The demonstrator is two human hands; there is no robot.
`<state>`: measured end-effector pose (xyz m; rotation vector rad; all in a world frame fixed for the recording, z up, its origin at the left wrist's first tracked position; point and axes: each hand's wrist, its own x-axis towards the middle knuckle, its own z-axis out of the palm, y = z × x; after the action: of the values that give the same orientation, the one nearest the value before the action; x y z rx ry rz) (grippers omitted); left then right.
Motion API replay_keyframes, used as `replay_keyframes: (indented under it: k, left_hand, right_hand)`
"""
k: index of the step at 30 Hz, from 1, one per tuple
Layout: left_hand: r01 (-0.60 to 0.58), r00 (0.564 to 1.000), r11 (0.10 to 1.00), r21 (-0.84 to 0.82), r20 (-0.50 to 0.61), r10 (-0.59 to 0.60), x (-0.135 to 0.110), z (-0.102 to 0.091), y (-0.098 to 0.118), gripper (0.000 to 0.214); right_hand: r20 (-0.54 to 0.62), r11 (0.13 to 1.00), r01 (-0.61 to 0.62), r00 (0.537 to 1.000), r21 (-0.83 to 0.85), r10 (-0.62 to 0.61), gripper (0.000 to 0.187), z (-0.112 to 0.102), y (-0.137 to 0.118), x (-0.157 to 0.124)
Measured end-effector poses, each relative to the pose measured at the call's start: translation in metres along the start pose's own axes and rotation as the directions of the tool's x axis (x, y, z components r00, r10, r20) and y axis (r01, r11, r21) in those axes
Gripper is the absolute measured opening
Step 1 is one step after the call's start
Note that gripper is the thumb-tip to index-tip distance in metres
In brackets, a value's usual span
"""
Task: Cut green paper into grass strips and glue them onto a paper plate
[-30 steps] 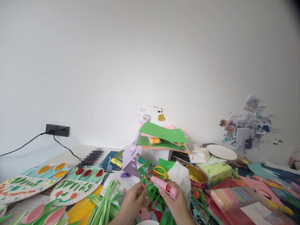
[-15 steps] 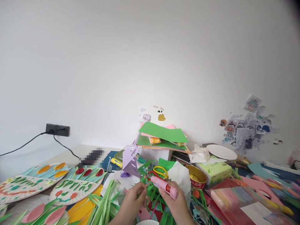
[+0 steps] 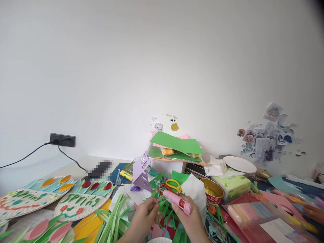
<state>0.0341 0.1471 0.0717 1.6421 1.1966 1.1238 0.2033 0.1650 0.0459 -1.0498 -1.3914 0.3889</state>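
My right hand [image 3: 190, 219] is closed round a pink glue stick [image 3: 177, 200], tip pointing up and left. My left hand [image 3: 143, 218] pinches a green paper strip [image 3: 162, 210] right beside the glue tip. Both hands sit low at the centre of the view, over a heap of green paper cuttings [image 3: 115, 219]. Yellow-handled scissors [image 3: 173, 184] lie just behind the glue stick.
Decorated paper plates [image 3: 78, 203] lie at the left. A purple cut paper [image 3: 140, 172] stands behind my hands, with a green paper stack [image 3: 177, 145] on a box. A gold tin [image 3: 212, 189], tissue pack [image 3: 234, 184] and white plate [image 3: 239, 164] sit right. Another person's fingers [image 3: 314, 212] show at far right.
My hands hold nearly still. Another person's fingers have come into view at the far right edge.
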Motion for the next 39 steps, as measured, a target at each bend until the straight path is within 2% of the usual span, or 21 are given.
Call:
replay_keyframes:
  k: [8,16,23,34,39]
  left_hand:
    - [-0.013,1.0,1.0,0.005,0.003,0.013,-0.001,0.0,0.002,0.024]
    - [-0.01,1.0,1.0,0.002,0.01,0.01,0.0,-0.001,-0.001,0.025]
    - [0.008,1.0,1.0,-0.003,-0.002,-0.008,-0.001,0.0,0.0,0.031]
    - [0.025,1.0,1.0,-0.003,0.003,-0.025,-0.001,0.0,0.001,0.037]
    - [0.032,0.999,0.999,-0.022,0.013,-0.032,0.0,0.001,0.001,0.04]
  right_hand:
    - [0.061,1.0,-0.011,0.998,0.002,0.011,0.029,-0.006,-0.005,0.0]
    - [-0.006,1.0,-0.017,1.0,-0.004,0.017,0.031,0.0,-0.003,0.0]
    - [0.125,0.999,-0.041,0.991,-0.021,0.043,0.028,-0.01,-0.01,0.001]
    - [0.091,1.0,-0.017,0.996,-0.005,0.017,0.025,-0.01,-0.009,0.001]
    - [0.127,0.999,-0.038,0.991,-0.031,0.042,0.026,-0.01,-0.01,0.001]
